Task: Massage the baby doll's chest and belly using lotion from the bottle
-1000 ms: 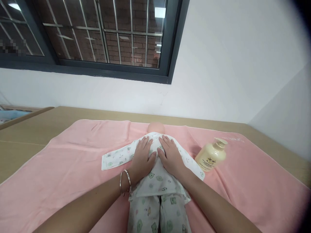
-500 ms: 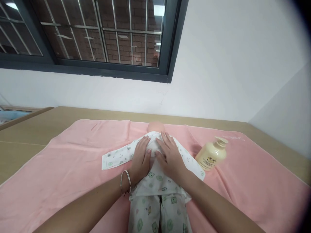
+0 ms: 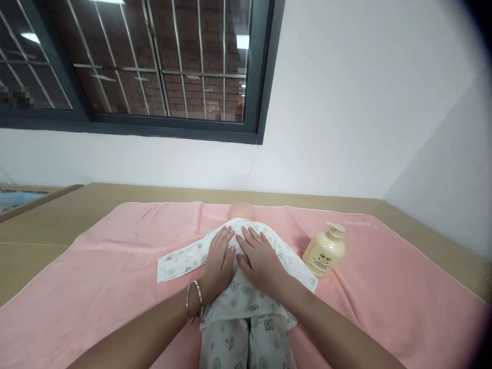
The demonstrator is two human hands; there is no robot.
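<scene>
A baby doll lies lengthwise before me, its bare rounded head [image 3: 241,211] at the far end. It wears a white long-sleeved top [image 3: 248,305] with green animal prints and matching trousers [image 3: 226,343]. My left hand [image 3: 219,261], with two bangles at the wrist, rests flat on the left side of the doll's upper body. My right hand [image 3: 263,261] lies flat on the other side, fingers spread. The thumbs are close together over the middle. Neither hand grips anything. One sleeve [image 3: 180,264] stretches out to the left; the other slopes down to the right.
A pale yellow pump bottle [image 3: 325,251] stands by the right sleeve's end. Under everything is a pink towel [image 3: 115,287] spread on a wooden surface [image 3: 34,251]. Behind rise a white wall [image 3: 326,128] and a dark-framed window [image 3: 177,128] with metal bars.
The whole view has tilted up a little. My right hand's fingers have slid slightly down and inward on the top. My left hand stays about where it was on the doll.
</scene>
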